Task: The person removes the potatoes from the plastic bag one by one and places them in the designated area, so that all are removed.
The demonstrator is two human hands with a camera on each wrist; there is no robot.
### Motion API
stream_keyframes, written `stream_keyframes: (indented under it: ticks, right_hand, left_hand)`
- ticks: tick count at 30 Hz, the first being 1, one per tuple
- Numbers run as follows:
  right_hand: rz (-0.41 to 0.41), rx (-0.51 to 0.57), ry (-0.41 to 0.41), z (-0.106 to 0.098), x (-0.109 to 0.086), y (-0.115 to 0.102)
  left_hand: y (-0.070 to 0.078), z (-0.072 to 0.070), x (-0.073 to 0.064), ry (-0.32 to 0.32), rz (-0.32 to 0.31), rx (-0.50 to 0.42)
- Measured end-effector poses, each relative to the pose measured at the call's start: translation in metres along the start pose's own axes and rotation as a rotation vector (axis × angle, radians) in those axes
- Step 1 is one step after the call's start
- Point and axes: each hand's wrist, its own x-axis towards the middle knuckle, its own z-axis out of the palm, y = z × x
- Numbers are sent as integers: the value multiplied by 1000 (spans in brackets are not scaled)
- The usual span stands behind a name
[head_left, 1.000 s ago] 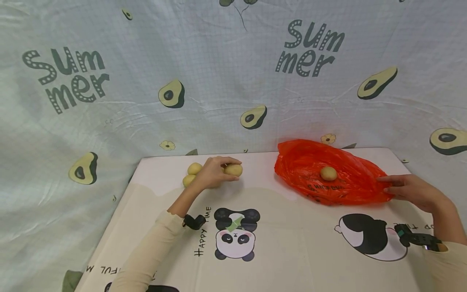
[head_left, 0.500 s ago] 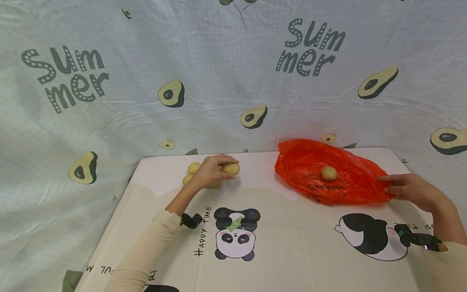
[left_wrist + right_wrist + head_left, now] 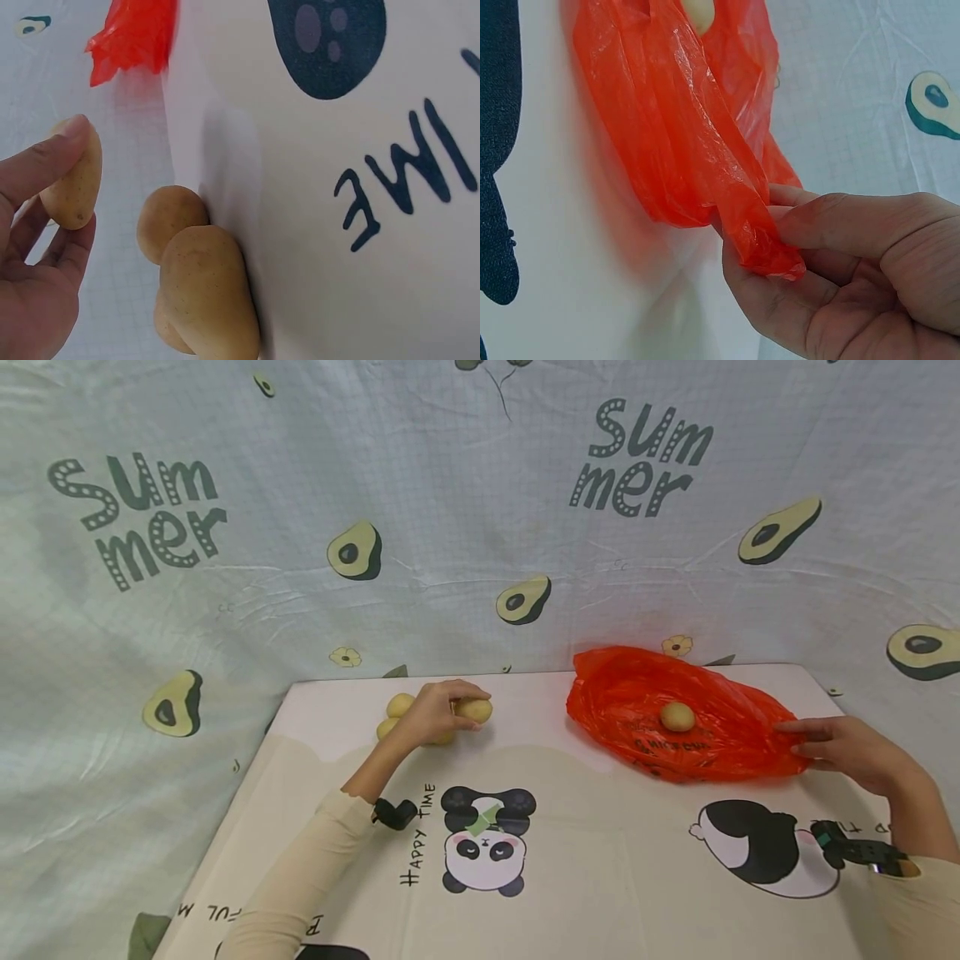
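My left hand [image 3: 431, 717] pinches a potato [image 3: 79, 184] between thumb and fingers, raised off the table in the left wrist view. Close below that hand lie several more potatoes [image 3: 206, 289], partly covered by the hand in the head view. On the right, a red plastic bag [image 3: 615, 689] lies spread with its mouth towards me, and a single potato [image 3: 677, 717] sits in it. The bag's right end is pinched by my right hand [image 3: 855, 752]; in the right wrist view the gathered film [image 3: 761, 247] passes between thumb and fingers.
The table [image 3: 585, 860] wears a light cover printed with pandas and lettering. Behind it hangs a pale curtain [image 3: 420, 468] with avocado prints, close against the table's back edge. A gap of bare tabletop separates the loose potatoes from the bag.
My left hand, with the potato in its fingers, has shifted very slightly to the left. The right hand and the bag stay where they were.
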Motion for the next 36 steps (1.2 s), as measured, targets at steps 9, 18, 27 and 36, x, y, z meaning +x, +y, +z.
stream_keyframes:
  ticks: [9,18,27,36]
  right_hand:
    - [-5,-14,11,1,1,-2]
    - [-2,-24,21,2,0,-1]
    - [-6,-24,20,4,1,2]
    - [-8,-28,29,5,-1,3]
  left_hand:
    - [-2,1,-1,-15,-57,-6]
    - [-5,1,-3,-23,-60,-31]
    - [-9,2,-3,-39,-97,-8]
    - [-11,2,-3,-51,-104,14]
